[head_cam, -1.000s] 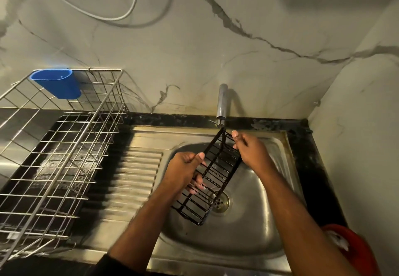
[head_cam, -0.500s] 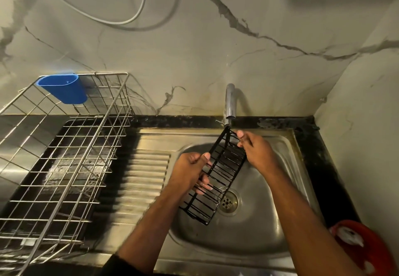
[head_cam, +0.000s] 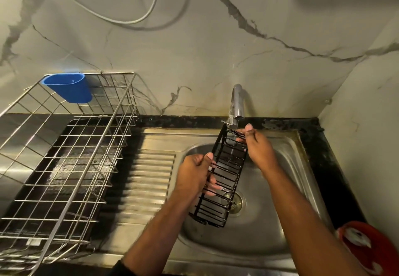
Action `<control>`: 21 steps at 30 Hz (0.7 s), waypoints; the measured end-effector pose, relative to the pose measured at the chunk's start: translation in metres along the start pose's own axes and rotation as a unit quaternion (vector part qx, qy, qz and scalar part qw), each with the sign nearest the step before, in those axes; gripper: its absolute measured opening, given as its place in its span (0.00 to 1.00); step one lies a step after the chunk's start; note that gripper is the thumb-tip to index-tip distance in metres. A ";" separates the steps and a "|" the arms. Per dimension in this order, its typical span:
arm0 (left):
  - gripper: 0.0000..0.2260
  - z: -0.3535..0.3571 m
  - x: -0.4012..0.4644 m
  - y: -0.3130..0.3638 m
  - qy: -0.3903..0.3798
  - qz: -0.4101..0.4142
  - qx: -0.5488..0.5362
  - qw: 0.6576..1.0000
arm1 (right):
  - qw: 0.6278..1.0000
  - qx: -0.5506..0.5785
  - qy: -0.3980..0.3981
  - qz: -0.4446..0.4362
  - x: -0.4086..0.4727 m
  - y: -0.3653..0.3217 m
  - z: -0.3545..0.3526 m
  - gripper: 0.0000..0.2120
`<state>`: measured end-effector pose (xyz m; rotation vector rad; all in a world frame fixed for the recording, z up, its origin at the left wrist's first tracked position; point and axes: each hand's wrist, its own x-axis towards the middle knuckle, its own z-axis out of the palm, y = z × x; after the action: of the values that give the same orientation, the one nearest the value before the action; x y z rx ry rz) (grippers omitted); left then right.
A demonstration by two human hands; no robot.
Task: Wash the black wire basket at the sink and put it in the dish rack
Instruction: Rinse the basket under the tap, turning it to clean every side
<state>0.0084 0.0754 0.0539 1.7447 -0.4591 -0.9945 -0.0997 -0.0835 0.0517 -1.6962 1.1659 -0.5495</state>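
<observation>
A long, narrow black wire basket [head_cam: 224, 180] hangs tilted over the steel sink [head_cam: 254, 237], its upper end right under the tap [head_cam: 237, 105]. My left hand [head_cam: 194, 173] grips its left long side near the middle, thumb on top and fingers curled underneath. My right hand [head_cam: 257, 146] holds the upper end below the spout, fingers curled on the wires. The metal dish rack [head_cam: 64, 146] stands at the left on the counter.
A blue plastic cup [head_cam: 69, 87] hangs on the rack's back rim. The ribbed drainboard [head_cam: 146, 180] lies between rack and sink bowl. A red object [head_cam: 367, 247] sits at the lower right corner. Marble walls close in behind and to the right.
The basket has turned a little more upright under the tap, and both hands kept their hold. The view has shifted slightly leftward and closer.
</observation>
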 end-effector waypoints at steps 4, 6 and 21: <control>0.14 -0.001 -0.002 0.004 0.001 -0.006 -0.011 1.000 | 1.000 0.012 0.008 -0.013 0.003 -0.004 0.001 0.25; 0.14 -0.001 -0.004 0.007 0.001 -0.008 -0.021 1.000 | 1.000 0.011 0.014 -0.022 0.004 -0.004 0.001 0.26; 0.16 -0.003 -0.005 0.014 0.007 -0.037 -0.079 0.996 | 0.987 0.158 -0.029 0.011 0.027 -0.014 0.003 0.19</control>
<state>0.0094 0.0750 0.0691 1.6357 -0.2998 -1.0410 -0.0790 -0.1049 0.0590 -1.4158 0.9969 -0.6314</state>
